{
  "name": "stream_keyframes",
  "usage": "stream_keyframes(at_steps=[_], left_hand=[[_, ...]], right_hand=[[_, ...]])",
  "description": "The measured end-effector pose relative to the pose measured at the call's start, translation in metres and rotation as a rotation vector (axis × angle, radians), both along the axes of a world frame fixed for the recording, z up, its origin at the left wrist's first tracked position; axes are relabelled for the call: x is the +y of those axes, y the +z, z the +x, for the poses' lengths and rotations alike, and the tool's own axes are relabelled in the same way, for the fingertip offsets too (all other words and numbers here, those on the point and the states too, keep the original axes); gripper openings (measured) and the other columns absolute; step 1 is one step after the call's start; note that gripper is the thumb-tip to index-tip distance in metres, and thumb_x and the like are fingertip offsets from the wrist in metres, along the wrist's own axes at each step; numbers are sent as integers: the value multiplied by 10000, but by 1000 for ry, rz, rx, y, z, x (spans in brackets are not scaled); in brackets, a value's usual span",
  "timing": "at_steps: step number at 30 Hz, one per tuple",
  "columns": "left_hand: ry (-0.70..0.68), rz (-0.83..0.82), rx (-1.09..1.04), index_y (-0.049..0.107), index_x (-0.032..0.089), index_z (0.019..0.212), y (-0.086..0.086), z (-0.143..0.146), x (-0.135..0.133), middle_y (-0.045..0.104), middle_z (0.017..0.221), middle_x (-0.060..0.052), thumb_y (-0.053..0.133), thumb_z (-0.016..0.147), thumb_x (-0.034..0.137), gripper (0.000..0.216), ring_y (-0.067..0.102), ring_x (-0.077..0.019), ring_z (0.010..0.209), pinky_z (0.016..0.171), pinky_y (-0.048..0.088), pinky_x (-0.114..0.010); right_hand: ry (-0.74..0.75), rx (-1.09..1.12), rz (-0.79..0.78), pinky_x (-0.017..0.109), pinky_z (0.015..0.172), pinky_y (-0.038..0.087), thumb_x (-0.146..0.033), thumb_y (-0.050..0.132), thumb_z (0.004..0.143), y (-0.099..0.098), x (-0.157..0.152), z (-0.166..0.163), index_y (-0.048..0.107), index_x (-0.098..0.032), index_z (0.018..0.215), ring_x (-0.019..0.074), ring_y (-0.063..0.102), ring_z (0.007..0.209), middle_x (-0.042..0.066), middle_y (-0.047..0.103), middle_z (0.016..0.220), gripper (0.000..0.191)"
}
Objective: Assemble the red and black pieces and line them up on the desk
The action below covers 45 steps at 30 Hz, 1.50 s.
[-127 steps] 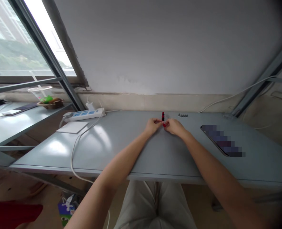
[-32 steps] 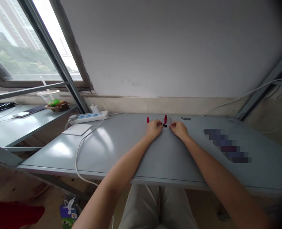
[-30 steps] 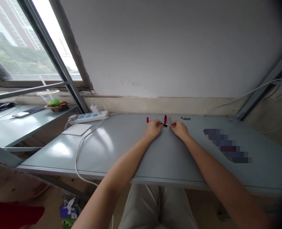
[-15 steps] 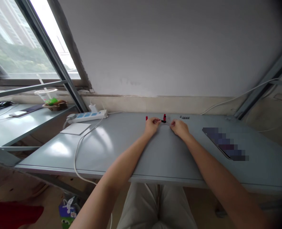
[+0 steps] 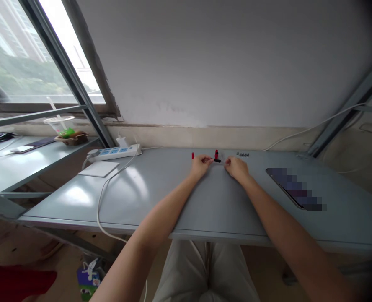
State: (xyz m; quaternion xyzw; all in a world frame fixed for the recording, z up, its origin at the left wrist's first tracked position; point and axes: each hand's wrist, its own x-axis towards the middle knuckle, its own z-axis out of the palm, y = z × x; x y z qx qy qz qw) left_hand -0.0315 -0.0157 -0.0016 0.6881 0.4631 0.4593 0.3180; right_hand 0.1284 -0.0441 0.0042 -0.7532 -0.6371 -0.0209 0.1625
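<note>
head view, nearest first: the left hand rests on the grey worktop, its fingertips at a small black piece just below an upright red cylinder; too small to tell if that grip is clenched. the right hand lies near, its grip loose, seemingly empty. beyond stand a small red piece, a row of dark studs and a white power strip.
</note>
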Motion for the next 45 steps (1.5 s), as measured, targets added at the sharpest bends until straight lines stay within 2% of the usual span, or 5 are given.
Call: stream_keyframes(at_steps=[23, 29, 35, 40, 45], left_hand=[[-71, 16, 112, 663, 120, 782, -13, 2, 5, 594, 618, -24, 605, 695, 249, 167, 514, -99, 591, 600, 419, -230], [-71, -31, 127, 666, 123, 829, -10, 0, 4, 597, 612, -27, 593, 705, 247, 190, 529, -109, 597, 602, 422, -234], [-10, -130, 359, 654, 110, 740, 3, -9, 2, 628, 648, -88, 576, 700, 235, 153, 570, -158, 625, 611, 431, -271], [114, -235, 722, 637, 138, 797, 21, -38, 11, 652, 734, -128, 584, 671, 273, 192, 607, -227, 754, 673, 446, -301], [240, -299, 722, 586, 124, 959, 23, -61, 24, 636, 938, -175, 589, 676, 395, 392, 591, -280, 876, 704, 438, -327]], right_hand=[[206, -67, 48, 275, 732, 379, -187, 509, 772, 6, -7, -15, 596, -188, 964, 193, 576, 864, 76, 636, 927, 210], [170, -39, 19, 273, 679, 388, -225, 518, 770, 8, -10, -18, 614, -209, 919, 200, 587, 813, 65, 649, 862, 178], [98, 59, -14, 259, 636, 382, -260, 562, 736, 3, -3, -11, 621, -200, 869, 195, 582, 799, 69, 643, 859, 158], [176, 256, 31, 236, 596, 373, -255, 563, 719, -4, 2, -17, 592, -177, 820, 154, 569, 704, 41, 635, 785, 132], [265, 410, 10, 223, 571, 378, -246, 581, 694, -5, 9, -37, 574, -165, 750, 134, 557, 631, 27, 621, 709, 98]])
